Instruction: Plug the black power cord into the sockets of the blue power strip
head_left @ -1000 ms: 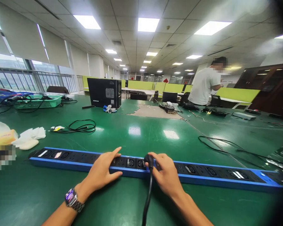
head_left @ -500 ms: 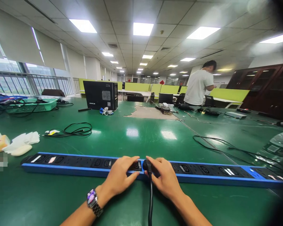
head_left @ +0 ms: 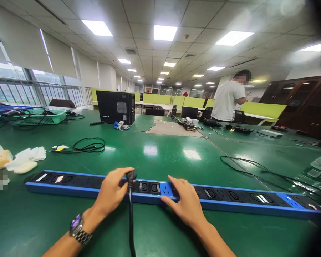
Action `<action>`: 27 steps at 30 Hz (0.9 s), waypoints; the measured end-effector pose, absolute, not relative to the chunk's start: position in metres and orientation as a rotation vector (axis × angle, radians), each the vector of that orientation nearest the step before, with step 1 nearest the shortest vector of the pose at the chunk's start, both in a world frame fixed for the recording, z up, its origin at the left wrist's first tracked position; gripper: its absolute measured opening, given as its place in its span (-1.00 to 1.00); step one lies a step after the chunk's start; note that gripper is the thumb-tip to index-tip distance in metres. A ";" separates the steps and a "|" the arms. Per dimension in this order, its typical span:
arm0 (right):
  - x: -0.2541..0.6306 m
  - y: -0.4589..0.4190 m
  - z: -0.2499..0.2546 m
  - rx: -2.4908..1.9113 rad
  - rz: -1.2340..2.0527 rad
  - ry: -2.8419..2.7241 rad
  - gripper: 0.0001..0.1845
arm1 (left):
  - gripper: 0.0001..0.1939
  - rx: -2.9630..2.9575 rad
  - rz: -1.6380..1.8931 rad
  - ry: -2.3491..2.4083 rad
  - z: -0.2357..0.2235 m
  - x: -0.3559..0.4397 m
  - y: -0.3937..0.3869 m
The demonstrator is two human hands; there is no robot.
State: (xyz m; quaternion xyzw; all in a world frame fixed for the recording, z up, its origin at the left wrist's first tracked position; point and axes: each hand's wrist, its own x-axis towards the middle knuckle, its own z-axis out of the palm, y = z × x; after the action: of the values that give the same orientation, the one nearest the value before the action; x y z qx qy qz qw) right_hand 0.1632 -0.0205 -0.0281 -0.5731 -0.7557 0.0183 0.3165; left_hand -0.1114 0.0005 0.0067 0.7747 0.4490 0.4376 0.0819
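A long blue and black power strip (head_left: 230, 206) lies across the green table in front of me. My left hand (head_left: 111, 192), with a watch on its wrist, grips a black power plug (head_left: 131, 175) between thumb and fingers over the strip's left-middle sockets. I cannot tell whether its pins are in a socket. From the plug a thick black cord (head_left: 131, 221) hangs down toward me. My right hand (head_left: 187, 201) rests on the strip with thumb and fingers apart, holding nothing, beside a blue socket section (head_left: 166, 189).
Beyond the strip lie a coiled black cable (head_left: 89, 145), white tissues (head_left: 26, 159) and a computer case (head_left: 112, 107) beside gloves (head_left: 121, 125). A green basket (head_left: 53, 117) is at the left, a clear plastic bottle (head_left: 317, 171) at the right. A person (head_left: 227, 100) stands farther back.
The plug was in my right hand at the blue socket section; now my left hand has it, farther left. My right hand has let go and stays near that section.
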 end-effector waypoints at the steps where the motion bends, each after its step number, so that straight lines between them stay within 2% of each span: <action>1: 0.162 -0.020 -0.028 -1.507 0.045 -1.987 -0.37 | -0.72 2.290 1.275 1.367 0.004 -0.122 0.001; 10: 0.123 -0.019 -0.022 -1.204 0.017 -2.101 -0.47 | -0.69 2.326 1.018 1.313 -0.016 -0.115 0.003; 19: 0.051 0.005 -0.005 -1.112 0.150 -2.141 -0.47 | -0.48 2.365 0.946 1.274 -0.020 -0.126 0.005; 23: 0.070 0.000 -0.004 -1.036 0.014 -2.046 -0.61 | -0.33 2.310 0.947 1.278 -0.018 -0.128 0.000; 27: 0.126 -0.011 -0.012 -1.169 -0.024 -1.898 -0.69 | -0.34 2.233 0.943 1.321 -0.014 -0.125 -0.003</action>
State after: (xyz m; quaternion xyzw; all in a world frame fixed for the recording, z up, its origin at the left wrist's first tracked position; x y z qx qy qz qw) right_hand 0.1256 -0.0113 -0.0124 -0.4707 -0.7643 -0.0096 0.4408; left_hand -0.1246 -0.0026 -0.0138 0.7942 0.4698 0.3356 0.1895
